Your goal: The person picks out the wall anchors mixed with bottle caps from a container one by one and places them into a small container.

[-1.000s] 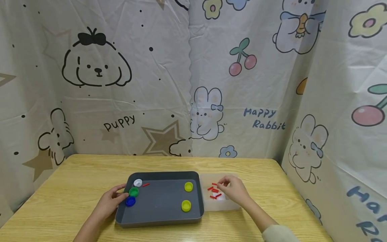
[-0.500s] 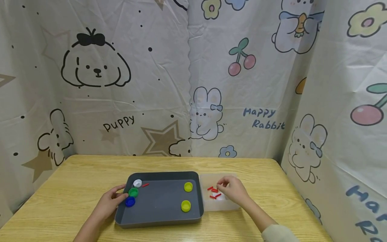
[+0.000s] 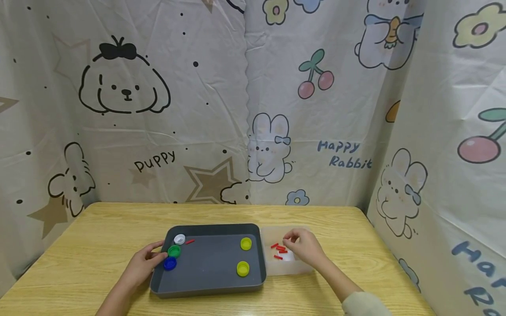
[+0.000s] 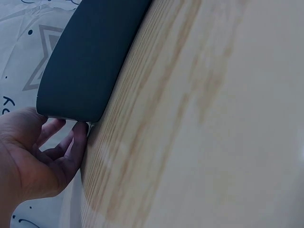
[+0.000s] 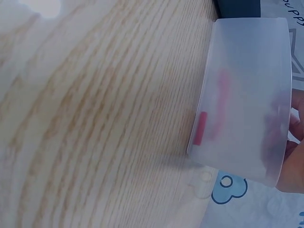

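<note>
My left hand [image 3: 144, 262] grips the left side of a dark grey tray [image 3: 209, 263]. In the left wrist view its thumb lies over the rim and the other fingers curl against the outside of the tray wall [image 4: 85, 61]. My right hand [image 3: 306, 248] is over a translucent box [image 3: 272, 270], thumb and fingers bent close together. Whether anything is between its fingertips is too small to tell. Several short red sticks [image 3: 278, 257] lie in that box. In the right wrist view the box's frosted wall [image 5: 247, 95] blurs the fingers behind it.
Inside the tray, along its left side, sit a white cap [image 3: 179, 239], a green cap [image 3: 174, 251] and a blue cap [image 3: 170, 263]. A single red stick [image 3: 190, 242] lies beside the white one. Two yellow caps [image 3: 243, 268] are at the right. The box adjoins the tray.
The topmost red stick near my right fingertips went out of sight after the first frame. Another stick has shifted slightly up and left in the box. My left hand stays on the tray.
</note>
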Motion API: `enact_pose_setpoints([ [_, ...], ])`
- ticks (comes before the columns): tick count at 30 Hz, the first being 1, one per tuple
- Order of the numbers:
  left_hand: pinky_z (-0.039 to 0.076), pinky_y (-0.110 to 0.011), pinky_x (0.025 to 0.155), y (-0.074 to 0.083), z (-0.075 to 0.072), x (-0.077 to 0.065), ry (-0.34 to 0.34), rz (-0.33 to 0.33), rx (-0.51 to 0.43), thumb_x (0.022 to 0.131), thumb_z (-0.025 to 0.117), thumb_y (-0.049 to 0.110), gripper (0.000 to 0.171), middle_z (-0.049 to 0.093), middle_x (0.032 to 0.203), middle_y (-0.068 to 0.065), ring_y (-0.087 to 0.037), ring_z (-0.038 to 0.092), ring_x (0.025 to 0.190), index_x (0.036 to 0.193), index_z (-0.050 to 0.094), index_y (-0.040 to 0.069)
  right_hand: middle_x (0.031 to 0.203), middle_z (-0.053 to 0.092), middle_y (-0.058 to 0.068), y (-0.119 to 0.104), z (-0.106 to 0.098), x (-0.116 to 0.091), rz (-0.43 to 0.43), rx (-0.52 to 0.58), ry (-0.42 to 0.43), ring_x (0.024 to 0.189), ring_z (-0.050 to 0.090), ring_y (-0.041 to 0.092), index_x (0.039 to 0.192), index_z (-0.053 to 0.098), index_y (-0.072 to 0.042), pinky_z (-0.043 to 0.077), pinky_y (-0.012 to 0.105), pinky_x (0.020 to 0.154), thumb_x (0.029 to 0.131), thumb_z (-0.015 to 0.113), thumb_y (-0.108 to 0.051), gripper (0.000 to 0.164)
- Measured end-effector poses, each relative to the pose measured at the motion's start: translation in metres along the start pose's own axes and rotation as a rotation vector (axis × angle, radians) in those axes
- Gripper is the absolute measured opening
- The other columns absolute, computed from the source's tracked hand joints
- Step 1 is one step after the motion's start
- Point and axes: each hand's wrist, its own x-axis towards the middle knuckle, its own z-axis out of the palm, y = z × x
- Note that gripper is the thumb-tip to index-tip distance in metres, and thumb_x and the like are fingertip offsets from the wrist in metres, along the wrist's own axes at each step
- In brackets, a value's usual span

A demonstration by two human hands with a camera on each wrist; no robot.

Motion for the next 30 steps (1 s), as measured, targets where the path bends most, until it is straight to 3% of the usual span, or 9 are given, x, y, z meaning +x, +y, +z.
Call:
enact_pose_setpoints([
  [16, 0.051, -0.033, 0.076, -0.001, -0.001, 0.0, -0.01, 0.001, -0.024, 0.093, 0.057, 0.028, 0.057, 0.058, 0.116, -0.026, -0.025, 0.06, 0.099, 0.138, 0.04, -0.001, 0.073, 0.057, -0.003, -0.017, 0.002, 0.01, -0.028, -0.006, -0.004, 0.061, 0.047, 0.01, 0.081, 0.068, -0.011, 0.039, 0.023, 0.054, 0.083, 0.069, -0.02, 0.009],
  [30, 0.048, -0.029, 0.07, 0.0, -0.002, 0.0, -0.011, 0.001, -0.01, 0.093, 0.057, 0.03, 0.057, 0.059, 0.117, -0.026, -0.023, 0.06, 0.097, 0.138, 0.04, 0.0, 0.075, 0.057, -0.002, -0.048, 0.016, 0.022, -0.109, 0.018, -0.042, 0.071, 0.049, 0.012, 0.084, 0.069, -0.013, 0.039, 0.025, 0.06, 0.083, 0.068, -0.018, 0.005],
])
